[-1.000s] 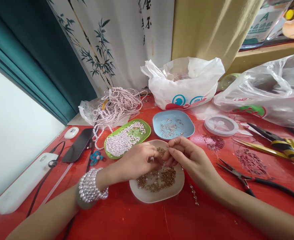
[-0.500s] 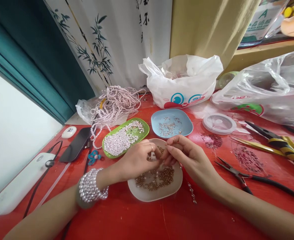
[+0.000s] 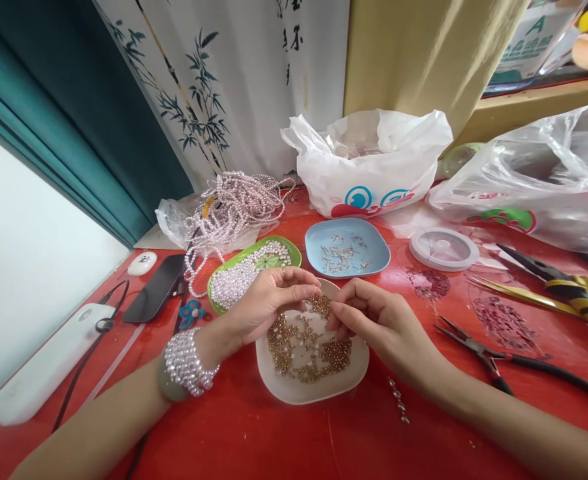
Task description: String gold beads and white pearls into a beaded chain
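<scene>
My left hand (image 3: 277, 295) is over the rear left part of a white dish (image 3: 287, 393), thumb and fingertips pinched together. Whatever is in that pinch is too small to make out. My right hand (image 3: 374, 317) is closed at the dish's right rim, with thumb and forefinger pressed together. A short beaded strand (image 3: 398, 400) trails below it; the upper end is hidden by the hand. A gap separates the two sets of fingertips. Gold beads (image 3: 337, 355) lie loose in the white dish. A pearl bracelet (image 3: 190, 361) wraps my left wrist.
Behind are a green dish (image 3: 297, 250) of pearl beads, a blue dish (image 3: 381, 253) with small metal pieces, and bead strings (image 3: 239, 200). Pliers (image 3: 484, 350), tweezers (image 3: 524, 290) and a round clear case (image 3: 444, 250) lie right. A phone (image 3: 154, 290) lies left. Plastic bags (image 3: 369, 167) stand behind.
My hands have parted: the left has drawn back to the left and turned, the right has shifted slightly right. The beaded strand has moved right with it. More of the gold beads shows.
</scene>
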`<act>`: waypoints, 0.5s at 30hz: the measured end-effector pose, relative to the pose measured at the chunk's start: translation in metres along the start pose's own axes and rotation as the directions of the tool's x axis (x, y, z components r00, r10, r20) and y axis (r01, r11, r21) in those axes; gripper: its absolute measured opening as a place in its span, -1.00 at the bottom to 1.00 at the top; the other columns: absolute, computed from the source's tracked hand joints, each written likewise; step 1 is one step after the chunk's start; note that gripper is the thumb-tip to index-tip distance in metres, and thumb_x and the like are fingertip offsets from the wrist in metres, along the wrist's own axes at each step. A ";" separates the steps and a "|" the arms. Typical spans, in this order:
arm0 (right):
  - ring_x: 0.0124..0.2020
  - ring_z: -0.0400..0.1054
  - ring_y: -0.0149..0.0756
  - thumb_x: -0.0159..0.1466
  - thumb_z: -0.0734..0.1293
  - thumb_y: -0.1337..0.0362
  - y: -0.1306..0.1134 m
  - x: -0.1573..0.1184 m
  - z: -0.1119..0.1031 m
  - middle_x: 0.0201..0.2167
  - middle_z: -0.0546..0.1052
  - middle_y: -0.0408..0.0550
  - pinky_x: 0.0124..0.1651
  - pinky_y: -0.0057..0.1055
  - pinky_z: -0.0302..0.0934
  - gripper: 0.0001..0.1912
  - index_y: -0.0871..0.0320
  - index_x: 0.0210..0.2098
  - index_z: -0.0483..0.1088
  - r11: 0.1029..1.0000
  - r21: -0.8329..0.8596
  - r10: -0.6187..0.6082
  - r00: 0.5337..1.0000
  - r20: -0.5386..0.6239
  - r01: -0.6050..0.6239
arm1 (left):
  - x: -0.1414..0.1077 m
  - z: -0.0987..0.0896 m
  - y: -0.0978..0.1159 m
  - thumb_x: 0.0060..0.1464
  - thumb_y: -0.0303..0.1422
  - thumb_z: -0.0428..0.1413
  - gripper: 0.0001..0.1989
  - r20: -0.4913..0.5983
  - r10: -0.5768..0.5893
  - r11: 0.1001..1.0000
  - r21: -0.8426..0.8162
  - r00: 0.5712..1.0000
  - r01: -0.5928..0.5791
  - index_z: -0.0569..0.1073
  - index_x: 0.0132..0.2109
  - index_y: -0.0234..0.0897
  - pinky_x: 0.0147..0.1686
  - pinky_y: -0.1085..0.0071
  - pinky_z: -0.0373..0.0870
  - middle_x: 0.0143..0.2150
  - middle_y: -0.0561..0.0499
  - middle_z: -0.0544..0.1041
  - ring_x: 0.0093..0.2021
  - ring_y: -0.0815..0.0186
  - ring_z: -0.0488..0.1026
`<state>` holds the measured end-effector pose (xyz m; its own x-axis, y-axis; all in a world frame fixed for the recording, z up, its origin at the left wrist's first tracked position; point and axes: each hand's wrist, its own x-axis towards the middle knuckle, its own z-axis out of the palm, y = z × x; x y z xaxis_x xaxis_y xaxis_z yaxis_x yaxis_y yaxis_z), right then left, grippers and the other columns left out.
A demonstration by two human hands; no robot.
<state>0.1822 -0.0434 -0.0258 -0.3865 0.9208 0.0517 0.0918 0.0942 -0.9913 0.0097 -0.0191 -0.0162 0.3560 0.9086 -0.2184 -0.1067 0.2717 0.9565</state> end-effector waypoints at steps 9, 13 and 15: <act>-0.60 0.29 -0.45 0.12 0.16 0.40 -0.001 0.000 0.002 -0.62 0.42 -0.16 -0.54 -0.51 0.18 -0.89 0.15 -0.52 0.23 0.991 -0.135 -0.015 1.000 -0.010 0.013 | 0.001 -0.002 -0.002 -0.11 -0.40 0.22 -0.90 -0.010 -0.006 1.000 -0.028 1.000 0.005 0.49 -0.38 -0.35 -0.52 0.60 0.14 -0.45 0.07 0.45 -0.51 0.55 0.27; -0.61 0.29 -0.46 0.11 0.16 0.42 -0.002 0.001 0.004 -0.64 0.42 -0.17 -0.55 -0.53 0.17 -0.89 0.15 -0.53 0.22 0.991 -0.134 -0.001 1.000 -0.016 -0.001 | 0.001 -0.001 -0.002 -0.10 -0.40 0.20 -0.90 -0.008 0.006 1.000 -0.006 1.000 -0.006 0.49 -0.40 -0.35 -0.54 0.57 0.11 -0.44 0.06 0.46 -0.51 0.53 0.27; -0.62 0.29 -0.46 0.11 0.16 0.42 -0.002 0.001 0.004 -0.64 0.41 -0.17 -0.56 -0.53 0.16 -0.88 0.15 -0.53 0.22 0.991 -0.134 0.001 1.000 -0.018 -0.003 | 0.001 -0.001 -0.002 -0.09 -0.39 0.20 -0.91 -0.003 0.012 1.000 0.000 1.000 -0.012 0.49 -0.39 -0.34 -0.54 0.57 0.11 -0.43 0.06 0.46 -0.51 0.52 0.27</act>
<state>0.1781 -0.0440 -0.0241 -0.3699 0.9276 0.0530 0.2155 0.1412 -0.9662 0.0094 -0.0186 -0.0181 0.3523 0.9127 -0.2071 -0.1113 0.2605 0.9590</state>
